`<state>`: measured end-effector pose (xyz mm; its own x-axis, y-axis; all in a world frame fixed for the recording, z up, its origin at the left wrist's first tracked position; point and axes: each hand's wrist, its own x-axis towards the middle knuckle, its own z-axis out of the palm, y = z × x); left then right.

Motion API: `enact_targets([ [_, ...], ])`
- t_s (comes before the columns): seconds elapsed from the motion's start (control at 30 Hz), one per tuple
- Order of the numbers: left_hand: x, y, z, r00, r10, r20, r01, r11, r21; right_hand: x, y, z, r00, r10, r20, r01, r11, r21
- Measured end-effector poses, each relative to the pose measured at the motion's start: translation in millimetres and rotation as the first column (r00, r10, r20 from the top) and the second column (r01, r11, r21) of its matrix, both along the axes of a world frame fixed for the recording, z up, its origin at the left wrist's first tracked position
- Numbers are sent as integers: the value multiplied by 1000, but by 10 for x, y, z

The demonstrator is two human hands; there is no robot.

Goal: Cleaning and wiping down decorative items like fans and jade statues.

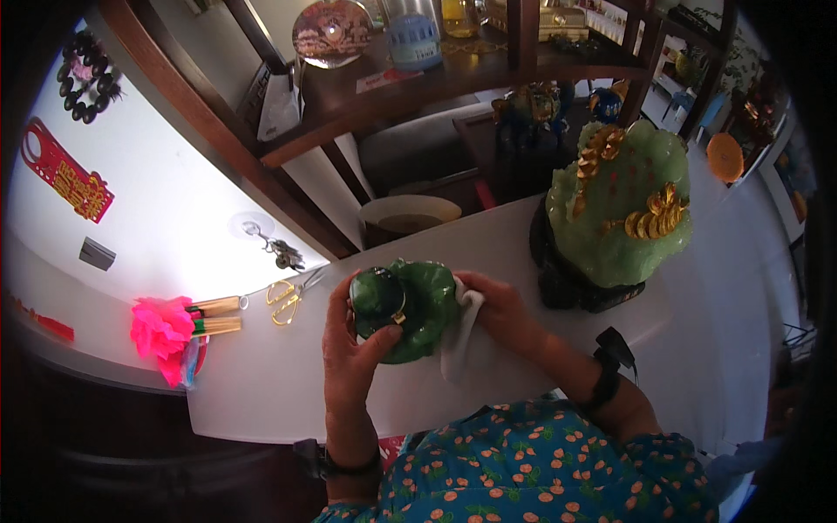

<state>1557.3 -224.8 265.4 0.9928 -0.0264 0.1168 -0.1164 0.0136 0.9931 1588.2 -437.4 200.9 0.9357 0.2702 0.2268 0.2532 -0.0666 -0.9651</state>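
My left hand (356, 346) holds a glossy green ornament (428, 301) with a wavy, leaf-like rim, its thumb beside a small gold-coloured detail. A rounded dark green part stands on the ornament's left side. At the ornament's right edge, my right hand (500, 310) grips a white cloth (460, 337), which hangs down from the fingers. Both hands are above the white tabletop (261, 386). The underside of the ornament is hidden.
Gold-handled scissors (286, 302) and a bright pink decoration (162, 325) lie to the left. A large pale green carved stone (624, 209) with gold figures stands on a dark base at right. Wooden shelving (392, 98) rises behind the table.
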Motion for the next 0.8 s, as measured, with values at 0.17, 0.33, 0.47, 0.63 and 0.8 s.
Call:
enact_targets([
  [0.17,-35,25,15,1000,5,23,-9,980,201,30,0,69,957,169,-238,-61,913,404],
  [0.33,-97,-80,-31,998,46,44,-43,997,-66,-137,37,67,885,261,-387,-43,871,489],
  [0.47,-98,-115,-31,997,63,44,-61,997,-48,-309,50,-109,985,93,-149,-42,948,315],
  [0.63,-41,-65,-63,985,107,134,-101,994,-49,-514,106,-275,998,-45,-43,50,992,117],
  [0.8,-38,-15,-31,995,62,81,-57,996,-68,-522,74,-229,894,-38,447,138,971,-195],
])
